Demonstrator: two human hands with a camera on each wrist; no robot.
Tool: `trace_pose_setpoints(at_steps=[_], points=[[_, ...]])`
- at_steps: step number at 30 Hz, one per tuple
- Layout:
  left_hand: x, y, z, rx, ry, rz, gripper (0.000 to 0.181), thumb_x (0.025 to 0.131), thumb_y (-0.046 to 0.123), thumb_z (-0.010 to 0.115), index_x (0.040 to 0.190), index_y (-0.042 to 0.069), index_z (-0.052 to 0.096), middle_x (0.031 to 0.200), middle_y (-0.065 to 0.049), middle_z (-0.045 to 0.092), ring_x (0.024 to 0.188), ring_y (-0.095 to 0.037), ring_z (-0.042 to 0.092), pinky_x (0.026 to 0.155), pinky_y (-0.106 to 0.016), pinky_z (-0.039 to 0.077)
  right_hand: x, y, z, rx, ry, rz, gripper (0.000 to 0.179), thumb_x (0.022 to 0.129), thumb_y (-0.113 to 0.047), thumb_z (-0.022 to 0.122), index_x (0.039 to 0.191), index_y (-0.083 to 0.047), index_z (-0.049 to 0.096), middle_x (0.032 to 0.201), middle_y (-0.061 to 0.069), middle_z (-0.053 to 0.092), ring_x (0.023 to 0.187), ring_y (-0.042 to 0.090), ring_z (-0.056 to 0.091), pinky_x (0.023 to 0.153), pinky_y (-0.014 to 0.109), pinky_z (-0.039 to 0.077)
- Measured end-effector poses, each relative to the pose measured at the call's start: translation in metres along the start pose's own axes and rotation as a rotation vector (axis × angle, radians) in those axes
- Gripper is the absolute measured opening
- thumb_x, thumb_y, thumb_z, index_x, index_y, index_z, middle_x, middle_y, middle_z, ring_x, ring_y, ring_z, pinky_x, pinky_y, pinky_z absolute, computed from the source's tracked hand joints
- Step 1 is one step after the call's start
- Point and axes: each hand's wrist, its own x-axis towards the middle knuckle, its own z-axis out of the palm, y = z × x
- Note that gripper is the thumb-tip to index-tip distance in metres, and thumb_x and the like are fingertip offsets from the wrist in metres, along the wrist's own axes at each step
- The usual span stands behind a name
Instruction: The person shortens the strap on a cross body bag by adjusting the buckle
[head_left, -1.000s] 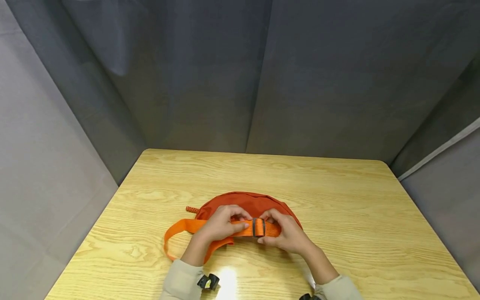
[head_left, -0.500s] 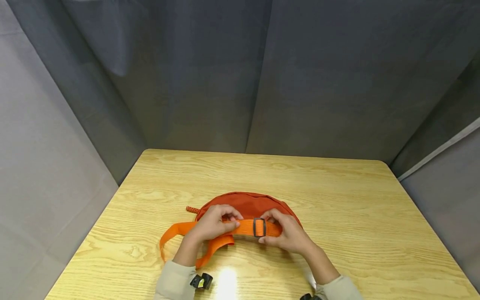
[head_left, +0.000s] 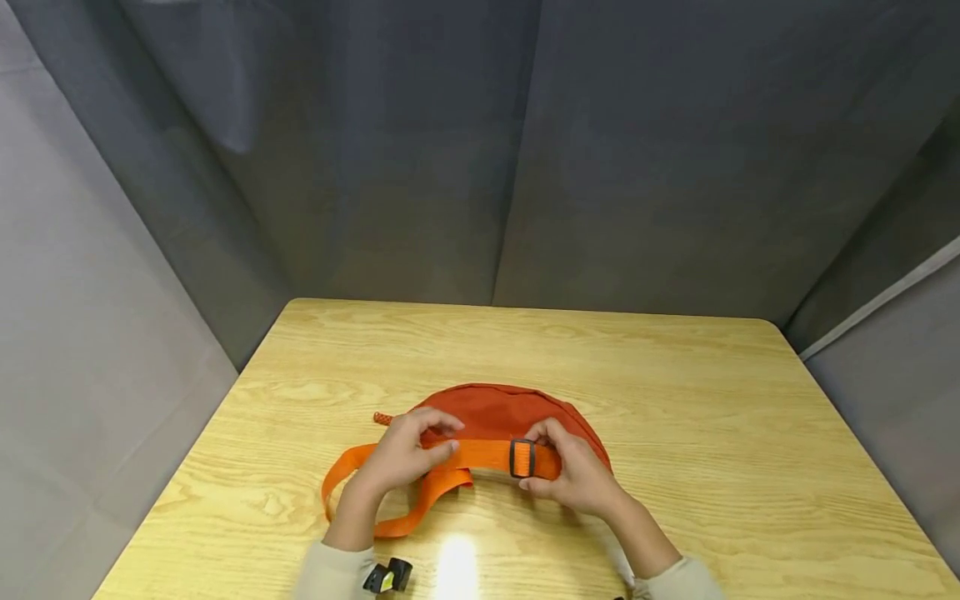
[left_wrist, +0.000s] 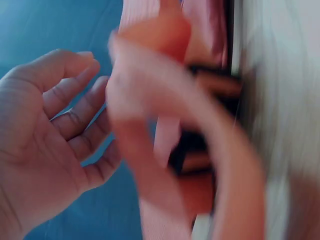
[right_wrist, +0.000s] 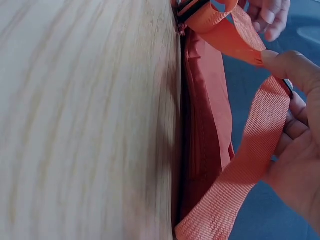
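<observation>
A red-orange waist bag [head_left: 487,407] lies on the table, its curved side away from me. In front of it runs an orange webbing strap [head_left: 480,455] with a black slider buckle [head_left: 513,460]. My right hand [head_left: 579,477] pinches strap and slider between thumb and fingers; the right wrist view shows the thumb pressing the webbing [right_wrist: 257,135] at the slider's edge. Left of that, my left hand [head_left: 403,452] is beside the strap, fingers loosely bent and apart. In the left wrist view nothing shows between its fingers [left_wrist: 75,115]; a blurred strap loop [left_wrist: 230,165] hangs nearby.
The wood-grain table [head_left: 675,392] extends around the bag. A strap loop [head_left: 330,483] trails to the left, close to my left forearm. A patterned zipper pull [head_left: 382,418] sticks out at the bag's left end. Grey curtains [head_left: 390,167] stand behind and beside the table.
My left hand has slid left along the strap, away from the slider, and its thumb and fingers have parted from the webbing. The right hand has stayed nearly in place at the slider.
</observation>
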Motion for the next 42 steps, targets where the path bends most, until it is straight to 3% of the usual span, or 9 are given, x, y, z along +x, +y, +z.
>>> trace_pose_setpoints(at_steps=[7,12,16,19,24,29,32,38,42], points=[[-0.013,-0.018,-0.035,0.057,0.073,-0.092,0.019,0.088,0.005,0.062,0.107,0.006,0.066,0.092,-0.003,0.064,0.082,-0.016,0.056,0.07,-0.039,0.046,-0.002,-0.015,-0.004,0.007,-0.015,-0.047,0.052,0.067,0.003,0.08,0.105,-0.005,0.047,0.092,0.007,0.059,0.071,0.022,0.057,0.06,0.033,0.05],[-0.014,-0.035,-0.051,0.125,-0.013,-0.1,0.02,0.088,-0.001,0.057,0.105,0.005,0.067,0.094,-0.006,0.064,0.082,-0.017,0.055,0.064,-0.032,0.047,-0.005,-0.039,-0.013,0.0,-0.027,-0.106,0.047,0.066,0.011,0.077,0.1,-0.002,0.048,0.083,0.01,0.058,0.065,0.028,0.055,0.056,0.034,0.048],[-0.012,-0.044,-0.056,0.126,-0.129,-0.107,0.025,0.082,-0.009,0.06,0.101,0.004,0.067,0.09,-0.006,0.063,0.079,-0.018,0.054,0.066,-0.029,0.047,-0.007,-0.037,-0.015,-0.009,-0.019,-0.103,0.046,0.065,0.012,0.077,0.098,-0.003,0.048,0.079,0.01,0.058,0.064,0.03,0.055,0.055,0.033,0.048],[-0.012,-0.046,-0.054,0.105,-0.193,-0.133,0.026,0.076,-0.007,0.07,0.1,0.005,0.068,0.086,-0.001,0.062,0.076,-0.019,0.053,0.065,-0.029,0.047,-0.007,-0.023,-0.011,-0.013,-0.007,-0.092,0.047,0.066,0.009,0.078,0.1,-0.005,0.049,0.082,0.009,0.059,0.065,0.028,0.055,0.054,0.032,0.048],[-0.013,-0.043,-0.045,0.057,-0.213,-0.109,0.03,0.072,0.014,0.081,0.1,0.01,0.07,0.086,0.005,0.063,0.077,-0.019,0.055,0.067,-0.029,0.047,-0.006,-0.001,-0.006,-0.02,-0.001,-0.048,0.049,0.069,0.0,0.081,0.104,-0.012,0.049,0.087,0.003,0.059,0.067,0.018,0.055,0.055,0.029,0.048],[-0.017,-0.035,-0.04,-0.096,-0.201,-0.142,0.02,0.089,0.013,0.064,0.106,0.003,0.067,0.087,-0.006,0.064,0.077,-0.02,0.06,0.068,-0.032,0.05,-0.005,0.004,-0.005,-0.032,0.022,-0.051,0.049,0.068,0.0,0.08,0.104,-0.015,0.049,0.086,0.0,0.059,0.067,0.014,0.054,0.056,0.028,0.048],[-0.018,-0.035,-0.037,-0.128,-0.203,-0.157,0.019,0.092,0.006,0.057,0.108,0.0,0.065,0.084,-0.01,0.063,0.07,-0.019,0.061,0.061,-0.03,0.05,-0.006,0.004,-0.005,-0.046,0.034,-0.049,0.05,0.068,0.001,0.08,0.103,-0.015,0.049,0.085,0.0,0.058,0.066,0.013,0.054,0.056,0.027,0.047],[-0.019,-0.04,-0.025,-0.067,-0.243,-0.119,0.028,0.077,-0.007,0.069,0.103,0.002,0.066,0.075,-0.006,0.057,0.058,-0.013,0.051,0.051,-0.023,0.043,-0.009,0.006,-0.006,-0.056,0.034,-0.029,0.05,0.068,0.0,0.081,0.103,-0.016,0.049,0.084,-0.001,0.058,0.065,0.012,0.052,0.055,0.027,0.046],[-0.018,-0.04,-0.02,0.069,-0.229,-0.06,0.027,0.072,-0.007,0.074,0.096,0.004,0.069,0.074,-0.003,0.056,0.062,-0.011,0.047,0.053,-0.023,0.043,-0.009,0.006,-0.006,-0.048,0.03,-0.041,0.05,0.069,-0.001,0.08,0.104,-0.016,0.048,0.085,0.0,0.059,0.066,0.011,0.053,0.054,0.027,0.046]])
